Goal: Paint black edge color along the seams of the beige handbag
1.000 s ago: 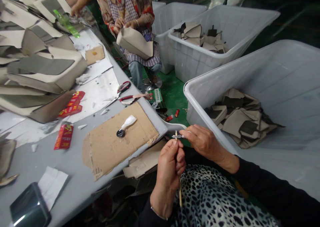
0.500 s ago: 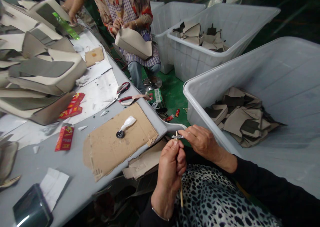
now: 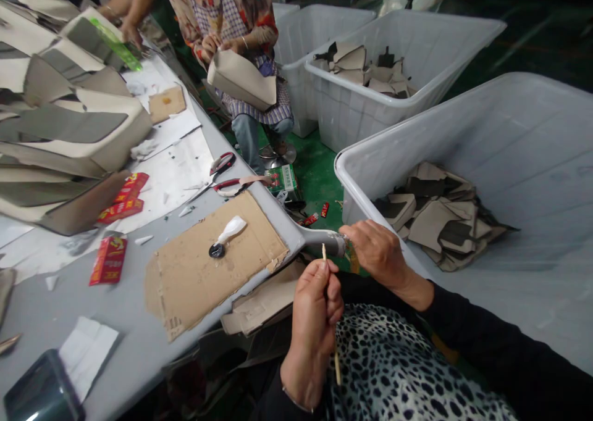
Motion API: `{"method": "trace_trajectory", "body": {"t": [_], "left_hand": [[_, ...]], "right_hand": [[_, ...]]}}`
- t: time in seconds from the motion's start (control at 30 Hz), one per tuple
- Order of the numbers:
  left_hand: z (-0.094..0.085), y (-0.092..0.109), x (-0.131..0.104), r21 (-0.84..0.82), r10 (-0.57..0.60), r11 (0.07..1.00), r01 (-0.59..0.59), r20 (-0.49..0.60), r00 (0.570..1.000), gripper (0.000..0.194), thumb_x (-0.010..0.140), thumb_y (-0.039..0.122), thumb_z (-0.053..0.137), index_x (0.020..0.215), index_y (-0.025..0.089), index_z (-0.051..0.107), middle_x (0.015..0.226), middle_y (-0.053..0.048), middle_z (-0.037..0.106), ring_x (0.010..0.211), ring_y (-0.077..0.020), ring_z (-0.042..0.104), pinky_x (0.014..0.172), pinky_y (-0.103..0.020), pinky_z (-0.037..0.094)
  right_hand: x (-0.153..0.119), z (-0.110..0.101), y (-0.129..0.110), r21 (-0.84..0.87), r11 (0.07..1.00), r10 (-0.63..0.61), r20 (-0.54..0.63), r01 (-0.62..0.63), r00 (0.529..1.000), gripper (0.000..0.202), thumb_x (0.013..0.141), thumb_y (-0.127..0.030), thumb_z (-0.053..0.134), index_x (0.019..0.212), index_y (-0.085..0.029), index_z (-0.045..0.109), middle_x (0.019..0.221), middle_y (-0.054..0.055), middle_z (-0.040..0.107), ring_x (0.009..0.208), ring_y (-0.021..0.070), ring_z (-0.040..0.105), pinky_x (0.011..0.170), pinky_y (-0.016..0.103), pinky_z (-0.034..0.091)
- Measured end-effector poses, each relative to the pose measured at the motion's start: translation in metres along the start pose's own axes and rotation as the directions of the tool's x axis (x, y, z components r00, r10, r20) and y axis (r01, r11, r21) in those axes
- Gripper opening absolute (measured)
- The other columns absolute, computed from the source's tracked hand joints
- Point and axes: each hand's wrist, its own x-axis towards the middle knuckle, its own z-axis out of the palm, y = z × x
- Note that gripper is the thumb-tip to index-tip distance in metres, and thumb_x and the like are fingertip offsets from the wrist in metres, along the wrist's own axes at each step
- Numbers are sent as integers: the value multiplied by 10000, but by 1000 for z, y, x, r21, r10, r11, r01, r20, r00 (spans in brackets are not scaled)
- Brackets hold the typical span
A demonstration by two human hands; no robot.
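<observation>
Thin stick [image 3: 336,362] clamped in fingers of left hand [image 3: 317,297], tip projecting above them. Right hand [image 3: 380,254] held just beside; finger grip cannot be told. Left of fingers: cardboard [image 3: 217,285] laid on grey table [image 3: 139,353]. Right: grey bin [image 3: 523,155]; ahead: green floor [image 3: 311,158].

"What patterns are there?"
"Near: black spots on the pale cloth [image 3: 393,365]. Far: purple and white checks on the apron [image 3: 231,16]."
"And colours?"
"The stick [image 3: 337,360] is pale yellow, the near right sleeve [image 3: 491,341] black, the cardboard [image 3: 199,285] brown, the left packet [image 3: 108,260] red, the far left bottle [image 3: 113,43] bright green."
"The near right tub [image 3: 509,149]?"
"Grey; the floor [image 3: 317,146], green."
</observation>
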Motion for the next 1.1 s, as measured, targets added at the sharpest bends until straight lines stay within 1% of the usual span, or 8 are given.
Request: {"method": "trace_trajectory", "body": {"t": [0.13,0.27,0.43,0.6,0.7,0.8,0.93,1.1], "left_hand": [[-3,-1,5,18,-13,1000,13,-6,1000,281,871,415,721,869,177,572,514,91,435,364,-24,141,311,-121,162],[-2,-1,3,36,-28,999,28,2,1000,267,884,410,701,856,182,566,499,92,436,348,-25,139,304,-125,166],[-3,-3,2,80,-4,997,6,-21,1000,282,878,428,704,847,186,563,489,97,423,340,-26,144,300,-130,155],[0,-6,-6,130,-3,992,2,6,1000,297,887,448,697,849,174,589,470,91,408,339,-30,182,312,-131,170],[1,-4,-6,89,5,996,-5,-9,1000,284,885,438,698,865,175,591,490,90,419,349,-27,170,314,-128,163],[1,-2,-1,73,17,997,-15,-33,999,272,879,421,707,885,173,594,525,82,457,357,-23,173,314,-126,164],[2,-1,3,85,20,996,-17,-34,999,276,871,417,718,881,177,583,540,74,492,350,-23,191,310,-127,175],[1,-4,3,114,22,993,-19,-30,999,287,876,435,713,862,184,573,499,88,446,338,-28,185,305,-130,183]], "right_hand": [[-9,1,-10,72,994,-86,5,86,996,160,1029,-127,518,1105,-188,644,826,48,655,760,216,518,680,356,345],[-13,8,-13,59,994,-94,21,93,995,161,1022,-126,527,1113,-194,642,844,47,659,752,219,502,666,362,330],[-13,13,-11,38,993,-110,35,109,993,157,1027,-144,518,1097,-200,647,831,44,643,744,223,488,664,366,321],[-10,10,4,-23,999,-23,79,25,997,203,1044,-146,470,1110,-183,658,796,44,616,752,221,501,673,362,335],[-7,5,9,-16,1000,16,52,-15,999,211,1048,-138,463,1118,-177,658,801,43,623,770,215,521,696,357,354],[-5,2,3,15,1000,21,20,-21,1000,201,1049,-132,462,1085,-171,656,805,47,632,777,212,529,702,354,364],[-9,3,-9,81,996,-47,25,45,999,180,1047,-140,476,1078,-178,649,808,48,639,768,212,526,692,351,366],[-15,9,-16,79,996,-52,38,49,998,170,1039,-135,483,1082,-184,639,813,47,640,765,219,518,686,355,357]]}}
